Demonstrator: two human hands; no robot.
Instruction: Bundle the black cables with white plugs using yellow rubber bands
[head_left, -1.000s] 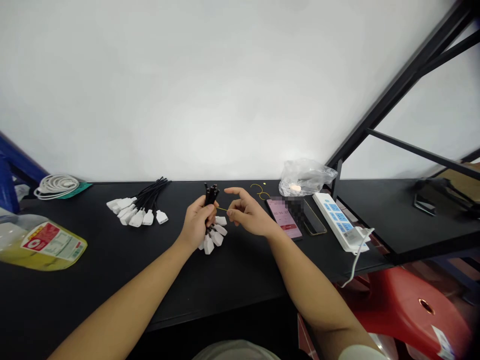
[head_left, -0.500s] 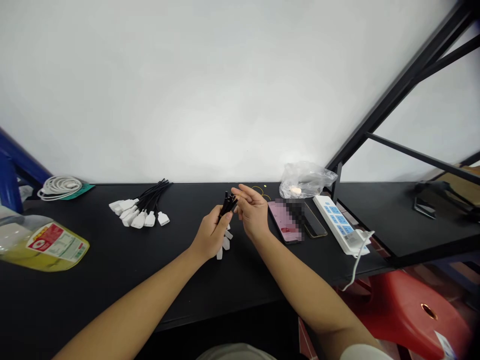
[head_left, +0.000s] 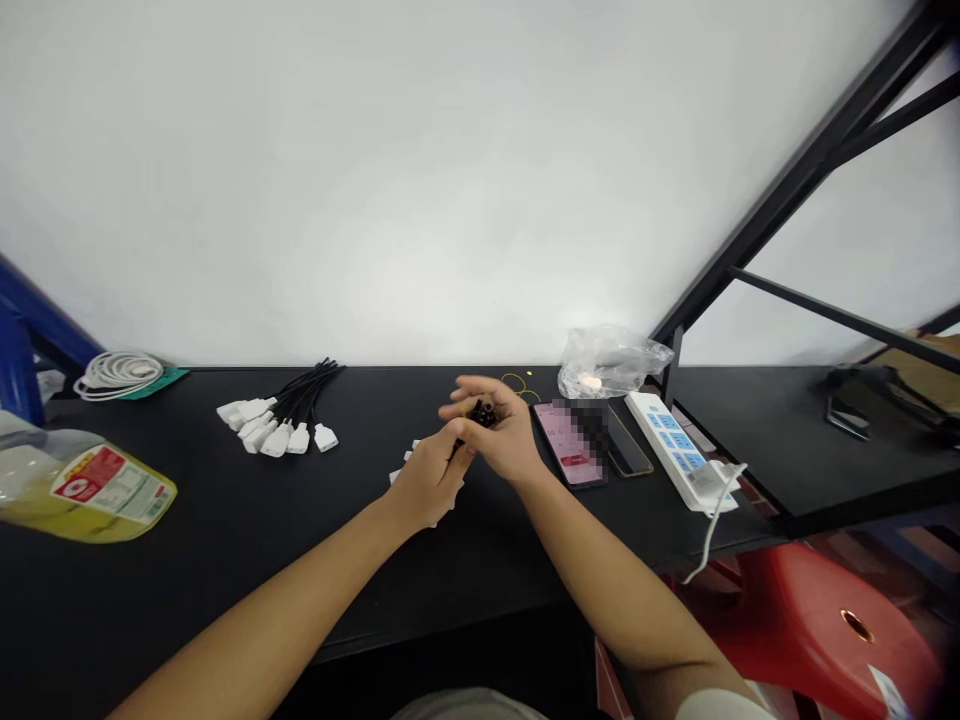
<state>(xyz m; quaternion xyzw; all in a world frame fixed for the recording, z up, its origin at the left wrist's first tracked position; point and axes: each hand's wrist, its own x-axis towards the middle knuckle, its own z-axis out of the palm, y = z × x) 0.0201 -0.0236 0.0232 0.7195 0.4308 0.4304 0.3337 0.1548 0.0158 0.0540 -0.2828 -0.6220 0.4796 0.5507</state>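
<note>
Nearby — power strip (head_left: 677,460) | phone (head_left: 568,441) (pink screen) | plastic bag (head_left: 611,362)

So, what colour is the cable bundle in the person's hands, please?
The cable bundle is black, in the head view.

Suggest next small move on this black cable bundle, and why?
Probably hold the black cable bundle in the left hand and let the right hand take the thin yellow wire: both hands are at the bundle's black end, its white plugs splay loose below, and that wire lies just beyond the right hand.

Right hand (head_left: 501,432) now over cable bundle (head_left: 484,414)
</note>
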